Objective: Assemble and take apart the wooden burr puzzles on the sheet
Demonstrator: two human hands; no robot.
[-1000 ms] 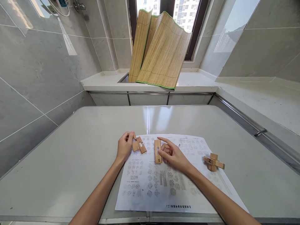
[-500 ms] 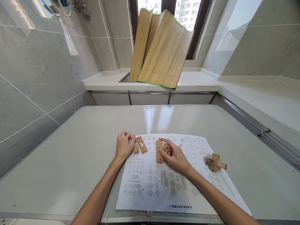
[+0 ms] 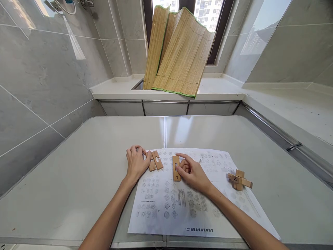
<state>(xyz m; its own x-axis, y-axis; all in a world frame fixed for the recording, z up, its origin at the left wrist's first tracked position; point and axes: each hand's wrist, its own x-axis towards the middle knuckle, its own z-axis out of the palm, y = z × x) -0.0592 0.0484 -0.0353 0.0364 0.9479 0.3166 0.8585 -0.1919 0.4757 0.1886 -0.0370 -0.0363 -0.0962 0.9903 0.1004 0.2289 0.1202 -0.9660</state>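
My left hand (image 3: 136, 162) rests palm down with curled fingers at the upper left of a printed sheet (image 3: 156, 222). Its thumb covers the upper part of a small wooden puzzle piece (image 3: 152, 167), and its fingertips are partly hidden. Right beside that lies a second notched wooden piece (image 3: 159, 164), tilted. My right hand (image 3: 193, 172) pinches a flat slotted wooden piece (image 3: 176, 176) marked "2", index finger at its top end and thumb on its right side. That piece stays on the paper, nearly lined up with the far-near direction.
Several interlocked wooden pieces (image 3: 239, 180) form a cross-shaped cluster on the sheet's right side. The pale table (image 3: 65, 194) has a seam down its middle. Behind it, a folded bamboo mat (image 3: 182, 55) leans on the window ledge (image 3: 221, 89). Tiled walls stand either side.
My left hand has shifted slightly left and its fingers have moved. The piece by its thumb has turned a little, closer alongside the notched piece. My right hand is almost unchanged.
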